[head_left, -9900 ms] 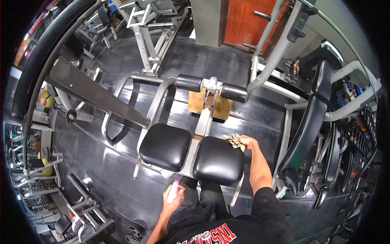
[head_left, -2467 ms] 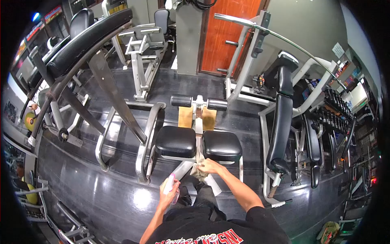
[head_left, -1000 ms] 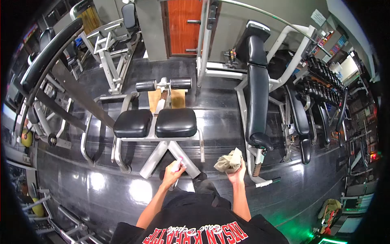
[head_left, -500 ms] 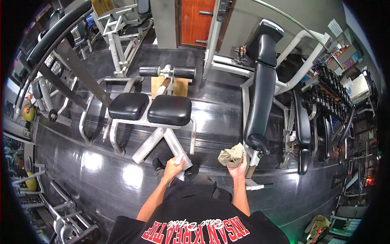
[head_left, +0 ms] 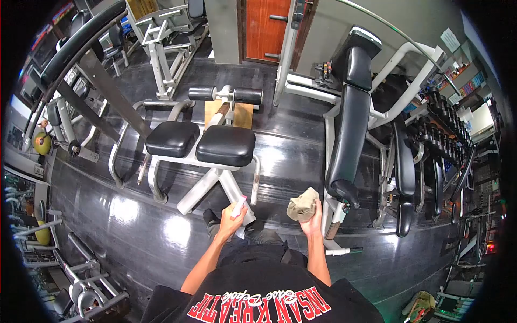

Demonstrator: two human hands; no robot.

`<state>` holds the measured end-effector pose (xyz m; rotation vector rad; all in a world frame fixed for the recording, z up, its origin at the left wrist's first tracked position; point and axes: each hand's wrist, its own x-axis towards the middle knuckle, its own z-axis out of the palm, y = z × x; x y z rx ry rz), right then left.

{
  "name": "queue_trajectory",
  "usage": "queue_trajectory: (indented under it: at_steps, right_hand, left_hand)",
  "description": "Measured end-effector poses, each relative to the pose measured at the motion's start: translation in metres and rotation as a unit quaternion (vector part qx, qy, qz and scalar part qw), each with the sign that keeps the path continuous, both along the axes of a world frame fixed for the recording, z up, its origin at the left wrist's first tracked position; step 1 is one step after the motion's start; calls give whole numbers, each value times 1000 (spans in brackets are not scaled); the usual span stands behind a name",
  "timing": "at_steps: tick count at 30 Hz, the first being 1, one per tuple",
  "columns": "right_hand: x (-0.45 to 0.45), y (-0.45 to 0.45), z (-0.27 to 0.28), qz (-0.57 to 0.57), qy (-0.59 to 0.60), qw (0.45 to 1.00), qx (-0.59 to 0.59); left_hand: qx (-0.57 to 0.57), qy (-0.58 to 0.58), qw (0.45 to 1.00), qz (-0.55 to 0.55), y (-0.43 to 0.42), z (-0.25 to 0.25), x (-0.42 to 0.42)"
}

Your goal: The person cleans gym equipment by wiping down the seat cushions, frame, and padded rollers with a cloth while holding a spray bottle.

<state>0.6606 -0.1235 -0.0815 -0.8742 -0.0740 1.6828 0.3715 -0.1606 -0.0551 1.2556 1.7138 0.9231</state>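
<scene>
Fingers: left hand (head_left: 228,218) wrapped round white-and-pink bottle (head_left: 239,206), right hand (head_left: 312,223) gripping bunched cloth (head_left: 302,205), whose loose folds could slip if grip slackens.

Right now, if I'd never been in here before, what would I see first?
Probably the bright red-orange door at the top, since nearly everything around it is black or grey. Next, the two puffy black seats side by side, left of the middle. Then the crumpled tan cloth in the right hand, out over the shiny dark floor.

"INSAN KREATIF", "Base Depok" on shirt (head_left: 253,280)
</scene>
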Motion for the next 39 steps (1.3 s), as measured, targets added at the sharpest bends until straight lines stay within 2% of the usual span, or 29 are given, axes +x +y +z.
queue_trajectory:
  at_steps: [2, 3, 5, 6, 7, 9, 10, 12, 15, 17, 19, 20, 21, 23, 26, 27, 29, 32, 35, 39]
  right_hand:
    - [-10, 4, 4, 40, -94, 995, -13]
    - [-12, 7, 5, 76, -119, 990, -15]
    - [-19, 14, 0, 155, -194, 967, 56]
    - [-26, 16, 6, 188, -223, 955, 58]
    - [-44, 20, 30, 183, -234, 946, 131]
    - [-52, 27, 35, 295, -277, 897, 178]
    - [-58, 31, 37, 296, -276, 897, 179]
    - [-72, 37, 43, 392, -354, 813, 245]
    - [-95, 40, 89, 408, -337, 796, 293]
    - [-98, 42, 88, 436, -333, 783, 294]
    - [-100, 45, 83, 500, -364, 737, 272]
    - [-101, 46, 80, 474, -400, 714, 326]
    - [-104, 45, 83, 475, -400, 713, 327]
    - [-110, 41, 91, 447, -401, 718, 351]
    - [-115, 38, 95, 441, -424, 695, 378]
    - [-117, 39, 98, 428, -440, 684, 394]
    - [-119, 39, 93, 432, -438, 685, 389]
    - [-122, 40, 83, 434, -411, 713, 366]
    - [-117, 41, 83, 483, -401, 702, 337]
    - [-115, 47, 74, 521, -336, 727, 293]
  left_hand:
    - [61, -84, 994, -41, -3, 2, 0]
    - [61, -83, 994, -42, -3, 8, 1]
    - [-2, -232, 972, -28, -6, 21, 4]
    - [-1, -231, 972, -28, -6, 28, 4]
    - [2, -240, 970, -41, -6, 35, 5]
    - [6, -248, 967, -52, -5, 40, 4]
    - [2, -246, 967, -64, -4, 40, 4]
    - [0, -244, 967, -74, -4, 43, 3]
    - [24, -198, 974, -103, -2, 51, 0]
    - [54, -181, 972, -142, -1, 54, -4]
    - [71, -175, 969, -157, -1, 52, -7]
    - [87, -169, 966, -174, 0, 50, -8]
    - [88, -169, 966, -173, 0, 56, -9]
    - [20, -229, 958, -170, 0, 68, -12]
    - [-24, -215, 956, -197, -1, 63, -21]
    - [-24, -216, 956, -197, -1, 61, -20]
    - [72, -165, 968, -175, -2, 57, -17]
    - [129, -98, 971, -178, -1, 62, -16]
    - [91, -68, 971, -208, 0, 69, -22]
    - [80, -47, 971, -219, 3, 63, -23]
